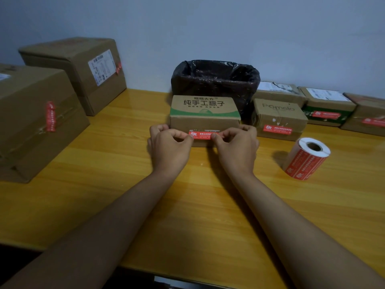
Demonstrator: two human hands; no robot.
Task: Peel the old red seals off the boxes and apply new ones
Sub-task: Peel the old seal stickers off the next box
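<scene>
Both forearms reach straight forward over the wooden surface [187,205]. The left hand [169,143] and right hand [236,144], fingers curled, each pinch one end of a red seal [201,135], held level against the front of a small box [205,119] just beyond them. The box top reads "纯手工粽子". Right of the hands lies a roll of seals [306,158]; farther right, a box [278,118] marked "Pomelo".

Both hands [170,142] [236,143] (fingertips pinched) forward
</scene>
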